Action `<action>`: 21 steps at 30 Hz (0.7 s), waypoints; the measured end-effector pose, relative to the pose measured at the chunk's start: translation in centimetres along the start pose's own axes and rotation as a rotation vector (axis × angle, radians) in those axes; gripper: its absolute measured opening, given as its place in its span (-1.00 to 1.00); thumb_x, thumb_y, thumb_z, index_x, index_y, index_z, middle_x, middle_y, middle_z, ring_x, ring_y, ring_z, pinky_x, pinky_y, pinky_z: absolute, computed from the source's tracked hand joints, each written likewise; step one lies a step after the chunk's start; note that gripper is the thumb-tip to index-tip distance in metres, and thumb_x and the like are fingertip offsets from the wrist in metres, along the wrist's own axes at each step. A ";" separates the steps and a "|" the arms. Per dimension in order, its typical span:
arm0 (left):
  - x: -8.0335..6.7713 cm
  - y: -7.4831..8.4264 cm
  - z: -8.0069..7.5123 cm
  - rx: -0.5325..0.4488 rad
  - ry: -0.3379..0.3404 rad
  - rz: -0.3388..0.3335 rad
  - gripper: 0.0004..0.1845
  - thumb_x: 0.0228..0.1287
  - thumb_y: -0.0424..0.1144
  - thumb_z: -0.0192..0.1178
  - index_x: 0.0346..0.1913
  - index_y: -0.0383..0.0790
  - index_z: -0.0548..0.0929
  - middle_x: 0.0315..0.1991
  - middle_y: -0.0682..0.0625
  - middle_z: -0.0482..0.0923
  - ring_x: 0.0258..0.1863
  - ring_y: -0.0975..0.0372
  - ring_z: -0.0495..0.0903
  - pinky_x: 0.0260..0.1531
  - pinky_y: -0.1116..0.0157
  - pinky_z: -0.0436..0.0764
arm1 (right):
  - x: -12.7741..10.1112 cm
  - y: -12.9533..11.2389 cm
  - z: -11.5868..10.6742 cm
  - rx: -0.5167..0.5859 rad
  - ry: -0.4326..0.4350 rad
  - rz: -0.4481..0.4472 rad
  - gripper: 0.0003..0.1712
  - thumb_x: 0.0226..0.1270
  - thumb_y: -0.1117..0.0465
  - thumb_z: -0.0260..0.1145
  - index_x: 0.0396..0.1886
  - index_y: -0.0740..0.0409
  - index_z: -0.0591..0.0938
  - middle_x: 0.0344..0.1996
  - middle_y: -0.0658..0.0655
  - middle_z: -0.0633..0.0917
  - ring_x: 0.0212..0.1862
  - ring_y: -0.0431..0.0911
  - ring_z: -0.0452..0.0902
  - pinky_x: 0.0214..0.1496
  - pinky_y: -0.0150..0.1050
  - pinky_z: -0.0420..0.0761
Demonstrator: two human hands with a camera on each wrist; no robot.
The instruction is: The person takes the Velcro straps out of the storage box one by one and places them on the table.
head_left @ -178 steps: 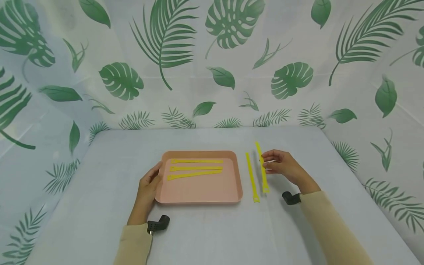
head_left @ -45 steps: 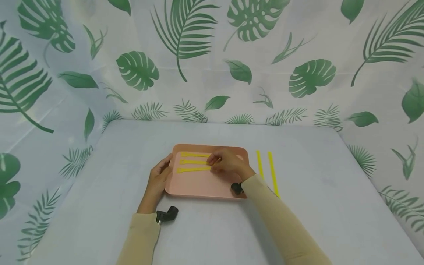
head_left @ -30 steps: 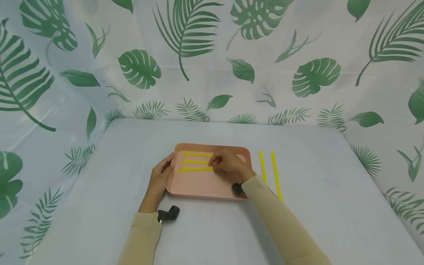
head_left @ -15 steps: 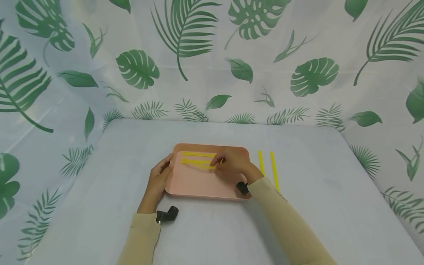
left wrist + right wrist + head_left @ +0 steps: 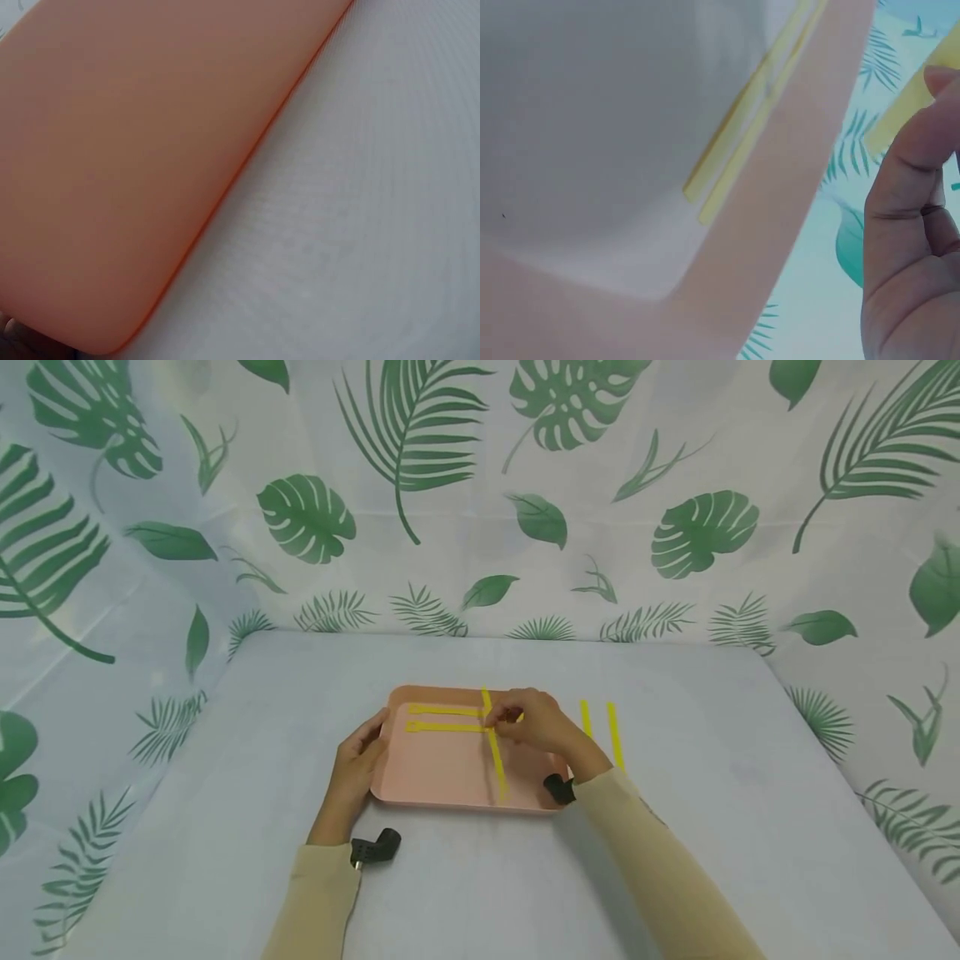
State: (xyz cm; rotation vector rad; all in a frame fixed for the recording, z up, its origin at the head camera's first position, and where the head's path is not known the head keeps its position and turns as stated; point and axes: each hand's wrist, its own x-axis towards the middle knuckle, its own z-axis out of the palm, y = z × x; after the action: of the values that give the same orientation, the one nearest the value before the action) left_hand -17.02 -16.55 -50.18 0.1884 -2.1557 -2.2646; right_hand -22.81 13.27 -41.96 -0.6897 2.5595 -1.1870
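My right hand pinches a yellow cable strap between thumb and fingertips. That strap hangs lengthwise toward me over the pink tray, its shadow falling on the tray floor. In the right wrist view the held strap shows behind the thumb. Inside the tray, near its far side, lie two more yellow straps, an upper strap and a lower strap, their right ends partly covered by my right hand. My left hand holds the tray's left rim; most of it is outside the left wrist view.
Right of the tray, two yellow straps, a nearer strap and a farther-right strap, lie on the white tablecloth, partly behind my right forearm. A leaf-print curtain stands behind and at the sides.
Three straps lay in the tray earlier; the right hand came from the right, took the lowest one, lifted it and turned it crosswise. The left hand stayed at the tray's rim.
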 end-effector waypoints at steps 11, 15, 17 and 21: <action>0.0 0.1 0.0 0.015 -0.004 -0.007 -0.46 0.66 -0.43 0.07 0.61 -0.33 0.40 0.63 -0.21 0.32 0.61 -0.01 0.30 0.23 0.60 0.46 | -1.3 -0.3 -1.0 0.263 0.033 0.003 -0.83 0.53 0.50 0.21 -0.09 0.40 0.72 -0.16 0.21 0.73 -0.15 -0.01 0.73 -0.01 0.00 0.83; -0.1 0.1 -0.1 0.008 -0.008 -0.002 -0.46 0.65 -0.44 0.07 0.60 -0.36 0.40 0.63 -0.26 0.31 0.61 -0.04 0.29 0.19 0.63 0.47 | -1.8 0.0 -1.4 0.367 0.046 0.013 -0.81 0.57 0.49 0.20 0.02 0.50 0.67 -0.03 0.34 0.71 -0.05 0.08 0.77 0.03 -0.07 0.82; -0.1 0.2 -0.1 0.009 -0.006 -0.002 -0.46 0.65 -0.44 0.08 0.60 -0.36 0.40 0.62 -0.26 0.31 0.60 -0.05 0.30 0.17 0.64 0.48 | -2.1 0.3 -1.6 0.408 0.051 0.026 -0.80 0.59 0.47 0.19 0.03 0.51 0.66 0.01 0.38 0.69 -0.02 0.11 0.77 0.05 -0.10 0.82; 0.0 0.1 0.0 0.010 0.002 -0.006 -0.46 0.65 -0.45 0.07 0.60 -0.35 0.40 0.62 -0.26 0.32 0.60 -0.05 0.31 0.15 0.64 0.49 | -2.4 0.7 -1.9 0.468 0.052 0.046 -0.75 0.60 0.42 0.19 0.07 0.57 0.62 0.04 0.46 0.67 -0.02 0.11 0.77 0.07 -0.09 0.81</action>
State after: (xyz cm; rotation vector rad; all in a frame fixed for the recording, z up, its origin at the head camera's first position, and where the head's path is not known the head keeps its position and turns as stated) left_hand -17.00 -16.59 -50.10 0.1980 -2.1684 -2.2562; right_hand -21.71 16.19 -41.23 -0.4906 2.1898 -1.7195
